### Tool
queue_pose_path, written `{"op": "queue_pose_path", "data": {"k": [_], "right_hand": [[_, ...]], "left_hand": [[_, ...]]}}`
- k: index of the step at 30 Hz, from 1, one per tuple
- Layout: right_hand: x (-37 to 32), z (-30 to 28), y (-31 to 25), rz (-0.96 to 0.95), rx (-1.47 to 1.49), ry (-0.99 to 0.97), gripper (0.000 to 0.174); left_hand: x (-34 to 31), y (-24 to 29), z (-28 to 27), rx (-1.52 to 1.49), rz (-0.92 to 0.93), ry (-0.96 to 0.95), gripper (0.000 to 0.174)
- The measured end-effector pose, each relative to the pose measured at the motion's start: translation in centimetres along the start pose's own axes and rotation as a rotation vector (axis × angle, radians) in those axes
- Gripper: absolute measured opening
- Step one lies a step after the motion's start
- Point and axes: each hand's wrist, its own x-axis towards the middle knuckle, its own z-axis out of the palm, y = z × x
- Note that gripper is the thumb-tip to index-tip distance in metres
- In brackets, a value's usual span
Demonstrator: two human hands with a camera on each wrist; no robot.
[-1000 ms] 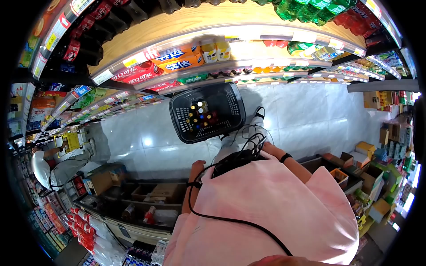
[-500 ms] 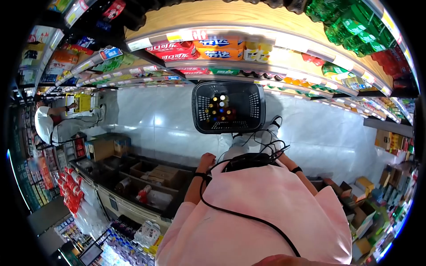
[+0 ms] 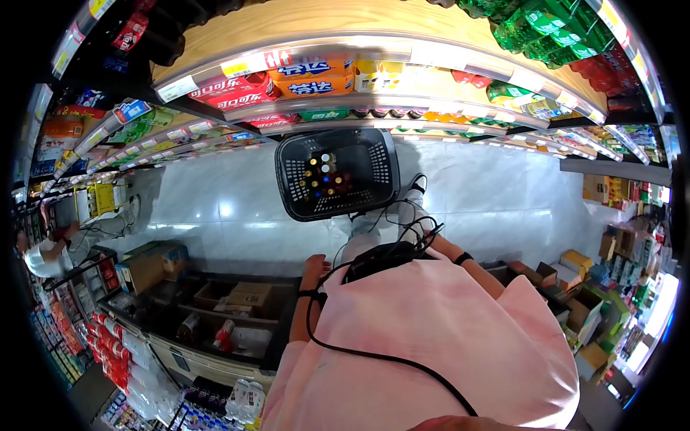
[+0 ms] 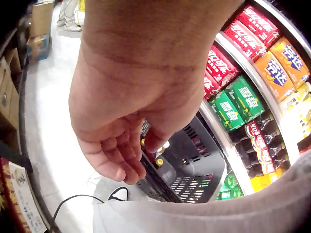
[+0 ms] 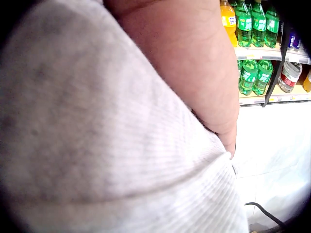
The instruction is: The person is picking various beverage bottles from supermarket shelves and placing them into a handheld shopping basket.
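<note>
shop aisle, bright grey tiled floor [image 3: 496, 179], drinks shelves [image 3: 359, 21] stacked up ahead with red packs [image 3: 233, 92], orange packs [image 3: 313, 86] and green bottles [image 3: 550, 36], and right at the foot of it all sits the basket [image 3: 381, 161]! it's black plastic, a rounded rectangle with a thick smooth rim, its walls punched through with rows of slots, light showing through them in the left wrist view. look inside: a tight cluster of bottles [image 3: 323, 177] bunched toward the left half, caps up, mostly gold, a pair of white ones near the top, flecks of blue, darker reddish tones at the edge; labels too small to read. over to the left hand, fingers loosely bent, gripping nothing, well apart from the basket. the right hand [image 3: 441, 244] is down by the grey trousers [image 5: 97, 121], beside a tangle of black cables [image 3: 417, 228]; its fingers are hidden, so whether it's clasping anything, can't tell.
</note>
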Motion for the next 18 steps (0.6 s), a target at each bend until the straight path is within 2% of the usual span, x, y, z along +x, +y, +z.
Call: {"op": "queue_pose_path", "data": {"k": [1,2,5,9,12,14,15,16,17,18], "right_hand": [[-0.3,-0.7,-1.1,-0.012,0.018,0.012,0.035],[-0.9,-1.3,-2.1,0.06,0.04,-0.011,0.035],[-1.3,-1.6,-2.6,0.04,-0.05,-0.018,0.035],[-1.2,-0.8,-1.4,-0.01,0.097,0.001,0.034],[-2.1,-0.8,-1.7,-0.001,0.074,0.046,0.033],[-2.0,0.1,-0.8,-0.023,-0.032,0.072,0.033],[-1.9,1.0,0.0,-0.066,-0.132,0.126,0.034],[-1.8,1.3,0.8,-0.084,-0.067,0.142,0.035],[-1.8,1.7,0.9,-0.101,-0.004,0.152,0.036],[-3.8,0.7,-1.2,-0.077,-0.028,0.259,0.036]], "left_hand": [[-0.3,0.1,0.0,-0.098,-0.001,0.019,0.03],[-0.6,0.2,0.0,-0.194,-0.004,0.038,0.031],[-1.6,1.1,-0.1,-0.208,-0.063,0.043,0.031],[-1.2,0.9,-0.6,-0.154,-0.098,0.023,0.032],[-0.9,0.4,-1.1,-0.051,-0.072,-0.032,0.033],[0.9,-1.7,-1.0,0.296,0.29,-0.104,0.035],[4.8,-4.8,-1.8,0.375,0.465,-0.173,0.035],[7.0,-8.0,-2.6,0.445,0.626,-0.238,0.035],[7.7,-9.0,-2.3,0.252,0.447,-0.276,0.034],[10.4,-9.9,-3.0,0.348,0.781,-0.457,0.034]]}}
